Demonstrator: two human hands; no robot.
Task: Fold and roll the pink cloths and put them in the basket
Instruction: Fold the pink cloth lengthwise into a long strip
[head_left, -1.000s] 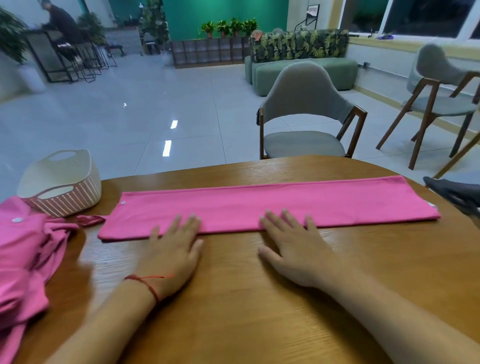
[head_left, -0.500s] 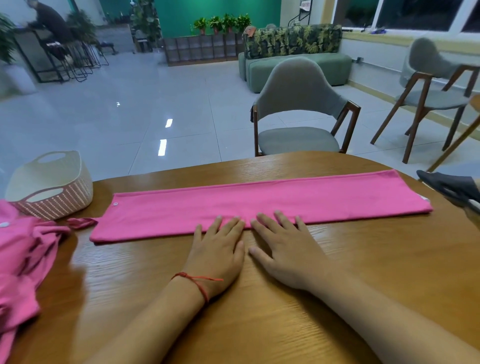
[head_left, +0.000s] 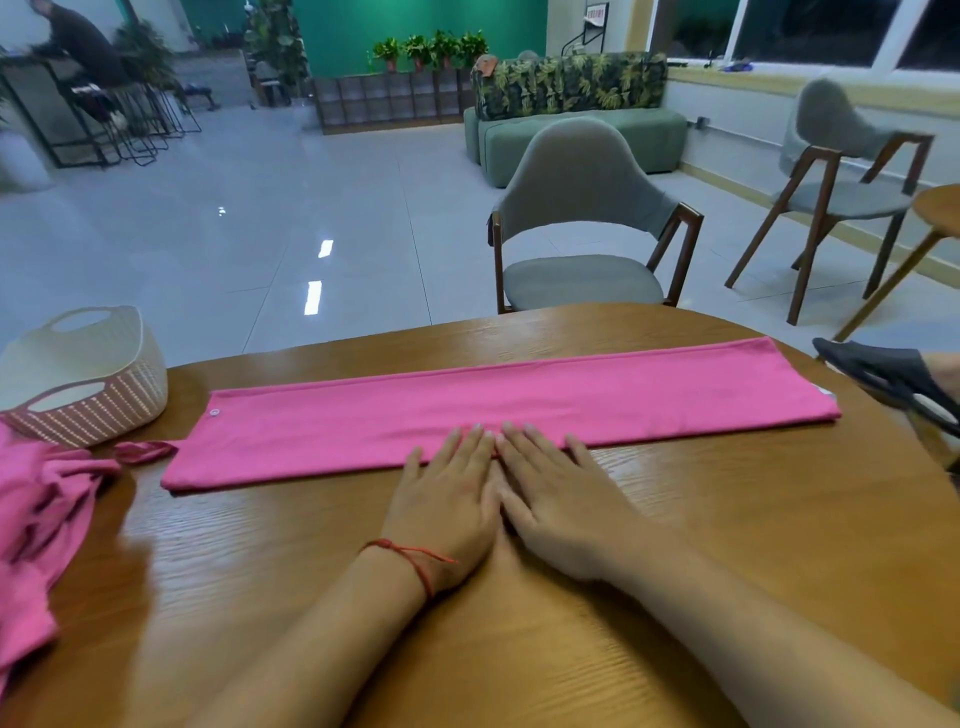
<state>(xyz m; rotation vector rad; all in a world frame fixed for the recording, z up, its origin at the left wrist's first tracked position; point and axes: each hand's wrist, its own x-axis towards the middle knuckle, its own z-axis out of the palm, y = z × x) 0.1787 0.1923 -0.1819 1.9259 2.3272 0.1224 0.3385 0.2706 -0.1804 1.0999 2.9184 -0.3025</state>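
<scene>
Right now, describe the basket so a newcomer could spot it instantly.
Start at the wooden table and follow the long folded pink cloth to its left end. Just beyond, at the table's far left edge, stands the basket: cream, slatted walls, cut-out handles, unlike the soft crumpled pink cloths beside it.

I find the room evenly lit from overhead, moderately bright. Two white glare patches lie on the glossy grey tiled floor (head_left: 313, 297); the dark glass windows (head_left: 810, 31) at upper right are black. The round wooden table (head_left: 779, 519) shows a soft sheen and a diffuse shadow beside the crumpled pink cloth (head_left: 31, 525), which is smeared at the left edge. The centre is sharp; lines bow toward the corners.
</scene>
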